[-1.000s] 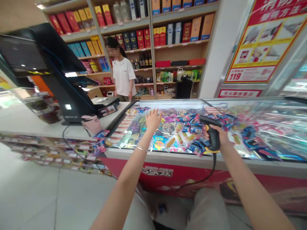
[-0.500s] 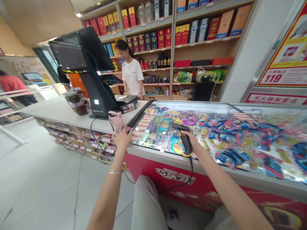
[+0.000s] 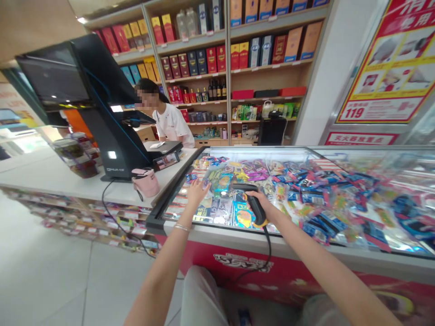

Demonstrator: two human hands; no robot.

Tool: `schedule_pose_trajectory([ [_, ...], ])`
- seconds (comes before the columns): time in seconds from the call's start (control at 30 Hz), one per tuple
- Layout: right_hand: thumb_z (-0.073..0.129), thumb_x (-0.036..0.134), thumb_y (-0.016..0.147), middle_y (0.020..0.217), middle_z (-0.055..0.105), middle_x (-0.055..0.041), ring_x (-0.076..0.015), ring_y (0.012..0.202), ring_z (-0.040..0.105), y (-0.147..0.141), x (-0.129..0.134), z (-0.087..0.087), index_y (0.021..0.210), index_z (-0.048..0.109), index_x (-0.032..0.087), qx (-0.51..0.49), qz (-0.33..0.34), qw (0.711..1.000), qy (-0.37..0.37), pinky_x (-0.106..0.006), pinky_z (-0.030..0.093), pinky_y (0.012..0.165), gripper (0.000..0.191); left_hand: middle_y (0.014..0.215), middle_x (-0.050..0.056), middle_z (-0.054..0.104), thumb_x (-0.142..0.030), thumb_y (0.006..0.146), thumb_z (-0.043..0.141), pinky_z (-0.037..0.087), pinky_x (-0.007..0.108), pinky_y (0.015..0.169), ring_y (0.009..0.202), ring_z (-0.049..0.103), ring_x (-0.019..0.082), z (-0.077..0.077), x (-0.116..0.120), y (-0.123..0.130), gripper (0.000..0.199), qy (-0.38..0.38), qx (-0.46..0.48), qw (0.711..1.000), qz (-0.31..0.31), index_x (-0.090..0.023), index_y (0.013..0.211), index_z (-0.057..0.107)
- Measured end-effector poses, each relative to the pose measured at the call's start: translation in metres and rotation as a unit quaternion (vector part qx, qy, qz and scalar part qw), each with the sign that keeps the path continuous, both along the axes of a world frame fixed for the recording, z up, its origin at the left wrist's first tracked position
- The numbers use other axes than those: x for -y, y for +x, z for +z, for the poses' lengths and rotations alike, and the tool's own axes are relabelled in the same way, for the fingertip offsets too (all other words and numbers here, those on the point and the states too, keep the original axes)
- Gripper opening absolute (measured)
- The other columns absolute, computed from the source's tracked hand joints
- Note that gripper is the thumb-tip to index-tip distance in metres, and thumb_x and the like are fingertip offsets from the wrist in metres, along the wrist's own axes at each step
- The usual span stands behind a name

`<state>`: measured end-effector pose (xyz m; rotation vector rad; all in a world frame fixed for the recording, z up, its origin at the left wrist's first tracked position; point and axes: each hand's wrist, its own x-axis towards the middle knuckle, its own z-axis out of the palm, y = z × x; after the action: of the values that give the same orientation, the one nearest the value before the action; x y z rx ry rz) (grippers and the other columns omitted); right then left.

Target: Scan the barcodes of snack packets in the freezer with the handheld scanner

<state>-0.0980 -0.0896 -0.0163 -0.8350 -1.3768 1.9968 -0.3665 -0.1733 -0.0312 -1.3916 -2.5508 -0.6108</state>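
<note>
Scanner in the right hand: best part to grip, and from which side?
I'd take the scanner by its handle, coming from the right, as the right hand holds it. The head juts left, the handle slants down toward the wearer, and the cord leaves its lower end, so the right side looks the clearest approach.

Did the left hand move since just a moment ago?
Yes, the left hand went right, away from the black checkout stand and pink pouch, to over the chest freezer.
</note>
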Motion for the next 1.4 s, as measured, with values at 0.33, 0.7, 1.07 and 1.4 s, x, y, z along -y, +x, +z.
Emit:
schedule_pose_trajectory([
  [0.33, 0.066, 0.030, 0.071, 0.047, 0.055, 0.0032, -0.0120, 0.033, 0.050, -0.013, -0.045, 0.001, 0.075, 0.047, 0.021, 0.004, 0.017, 1.000, -0.006, -0.022, 0.039, 0.031, 0.022, 0.123, 0.014, 0.063, -0.036, 0.093, 0.034, 0.040, 0.036, 0.098, 0.117, 0.056, 0.025, 0.011, -0.090, 0.007, 0.043, 0.010, 0.067, 0.995, -0.069, -0.016, 0.126, 0.055],
  [0.7, 0.069, 0.031, 0.068, 0.052, 0.058, 0.0029, -0.0134, 0.035, 0.053, -0.016, -0.054, -0.012, 0.086, 0.051, 0.021, -0.015, 0.022, 0.999, 0.020, -0.023, 0.041, 0.032, 0.027, 0.112, 0.018, 0.065, -0.057, 0.067, 0.066, 0.044, 0.035, 0.086, 0.106, 0.060, 0.032, 0.015, -0.063, -0.004, 0.066, -0.096, 0.087, 0.990, -0.053, -0.017, 0.118, 0.055],
  [1.07, 0.068, 0.034, 0.064, 0.061, 0.062, 0.0034, -0.0129, 0.035, 0.054, -0.011, -0.043, 0.002, 0.092, 0.051, 0.022, -0.069, 0.043, 0.996, 0.032, -0.023, 0.041, 0.032, 0.035, 0.072, -0.002, 0.060, -0.044, 0.062, 0.074, 0.045, 0.027, 0.068, 0.073, 0.061, 0.018, 0.013, -0.074, 0.017, 0.042, 0.205, 0.201, 0.956, -0.054, -0.022, 0.093, 0.055],
  [1.4, 0.066, 0.032, 0.067, 0.062, 0.063, 0.0047, -0.0126, 0.039, 0.056, -0.009, -0.036, 0.005, 0.108, 0.051, 0.024, -0.053, 0.082, 0.994, 0.048, -0.022, 0.043, 0.035, 0.045, 0.063, -0.001, 0.058, -0.041, 0.077, 0.061, 0.051, 0.027, 0.063, 0.059, 0.057, 0.011, 0.020, -0.081, 0.026, 0.023, 0.393, 0.691, 0.598, -0.103, -0.020, 0.076, 0.054],
])
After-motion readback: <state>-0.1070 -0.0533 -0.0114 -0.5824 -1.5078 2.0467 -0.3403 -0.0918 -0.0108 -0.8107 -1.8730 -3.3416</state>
